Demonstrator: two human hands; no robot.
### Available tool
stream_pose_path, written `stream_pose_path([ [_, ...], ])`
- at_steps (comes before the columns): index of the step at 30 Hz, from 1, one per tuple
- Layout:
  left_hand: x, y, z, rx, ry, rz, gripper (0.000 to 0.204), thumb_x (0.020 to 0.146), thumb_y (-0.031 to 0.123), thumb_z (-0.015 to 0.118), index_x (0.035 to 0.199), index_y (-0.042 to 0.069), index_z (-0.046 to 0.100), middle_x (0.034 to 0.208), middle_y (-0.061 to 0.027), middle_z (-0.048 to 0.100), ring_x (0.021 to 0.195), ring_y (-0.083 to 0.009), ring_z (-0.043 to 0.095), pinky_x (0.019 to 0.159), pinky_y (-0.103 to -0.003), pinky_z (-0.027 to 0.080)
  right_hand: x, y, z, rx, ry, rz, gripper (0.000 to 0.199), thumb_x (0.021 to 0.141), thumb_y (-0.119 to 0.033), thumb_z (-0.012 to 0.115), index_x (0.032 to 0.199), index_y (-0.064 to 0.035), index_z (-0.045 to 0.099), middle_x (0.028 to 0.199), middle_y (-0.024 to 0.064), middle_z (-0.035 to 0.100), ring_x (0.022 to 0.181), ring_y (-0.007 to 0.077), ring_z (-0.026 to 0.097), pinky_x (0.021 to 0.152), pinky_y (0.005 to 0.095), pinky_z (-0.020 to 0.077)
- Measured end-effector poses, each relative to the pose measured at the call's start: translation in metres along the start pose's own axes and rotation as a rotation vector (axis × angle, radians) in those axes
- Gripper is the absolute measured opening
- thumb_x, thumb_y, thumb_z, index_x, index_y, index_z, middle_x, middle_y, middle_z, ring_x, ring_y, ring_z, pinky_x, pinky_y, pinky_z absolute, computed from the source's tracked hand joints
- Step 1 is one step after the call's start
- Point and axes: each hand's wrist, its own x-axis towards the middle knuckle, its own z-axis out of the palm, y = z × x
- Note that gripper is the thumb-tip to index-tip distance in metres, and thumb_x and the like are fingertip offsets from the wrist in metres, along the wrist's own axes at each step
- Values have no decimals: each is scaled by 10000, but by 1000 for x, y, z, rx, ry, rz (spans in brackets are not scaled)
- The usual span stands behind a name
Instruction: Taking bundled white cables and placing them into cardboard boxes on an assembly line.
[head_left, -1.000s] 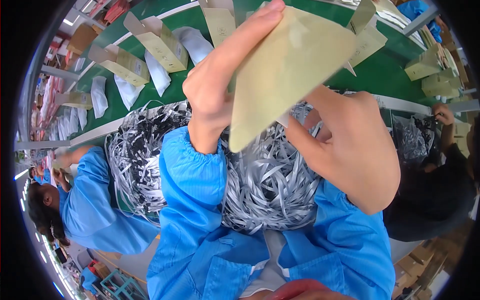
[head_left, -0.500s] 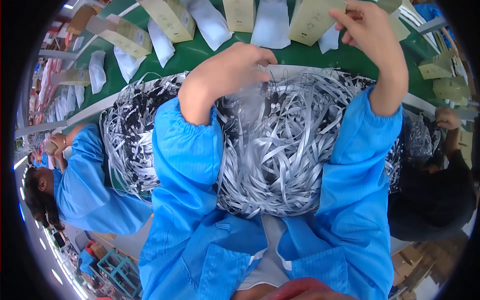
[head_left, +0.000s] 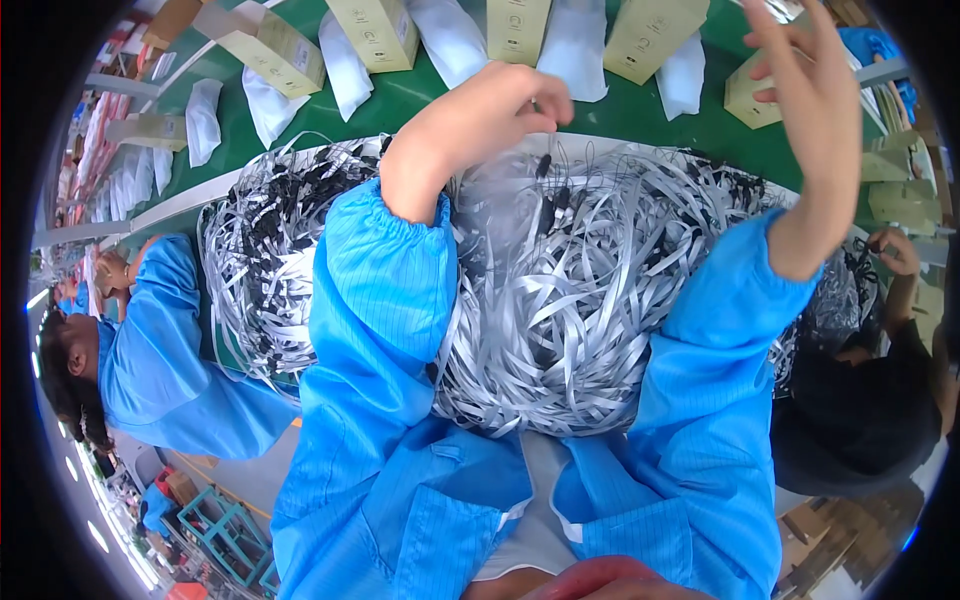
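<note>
My left hand [head_left: 490,110] is above the heap of grey-white lanyards [head_left: 570,290], its fingers curled together. Below it hangs a smeared, translucent shape [head_left: 492,205] that I cannot make out; whether the fingers grip it is unclear. Black lanyard clips and thin cord loops stick up near those fingertips. Farther right, my right hand [head_left: 815,110] is raised with its fingers apart, and nothing shows in it. The nearest thing to it is a pale yellow carton [head_left: 752,98] on the green surface. Another yellow carton [head_left: 655,38] stands to its left, with a white pouch [head_left: 681,80] between them.
More yellow cartons and white pouches [head_left: 345,70] line the green surface [head_left: 630,118] at the far side. A second lanyard heap [head_left: 270,270] lies left. A co-worker in blue [head_left: 190,370] sits left, another in black [head_left: 860,420] right, near a clear plastic bag [head_left: 835,310].
My right hand has moved off the yellow carton, to the right, and its fingers have spread. My left hand has shifted slightly up and right. The cartons and pouches appear farther right in the picture.
</note>
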Motion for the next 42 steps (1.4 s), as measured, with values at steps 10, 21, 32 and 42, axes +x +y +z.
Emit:
stream_pose_path([
  [10,6,-7,18,10,42,-91,296,941,97,641,1221,0,645,950,-137,729,885,-233,692,821,-351,537,-20,-49,-6,-71,-71,-86,335,973,-189,670,1227,23,620,738,82,647,611,102,584,527,262,439],
  [21,-22,10,-35,-338,338,122,173,922,59,673,1062,-26,726,957,-94,742,855,-169,703,771,-289,557,-20,-7,66,427,-452,-271,408,925,-318,730,1137,13,619,956,140,720,1088,293,667,832,420,553],
  [32,-96,20,-88,-346,1424,309,240,980,82,656,1179,-50,681,1050,-98,718,969,-152,663,885,-283,526,-53,-83,93,939,-1734,79,248,1018,-237,627,1064,5,654,931,104,737,850,157,721,729,274,575],
  [42,-160,1,-106,-173,1941,556,234,996,68,632,1148,-109,645,1042,-137,703,942,-176,662,856,-265,552,-30,-48,62,585,-1631,-493,164,1003,-175,640,1009,-16,676,813,31,696,730,92,675,618,237,536],
])
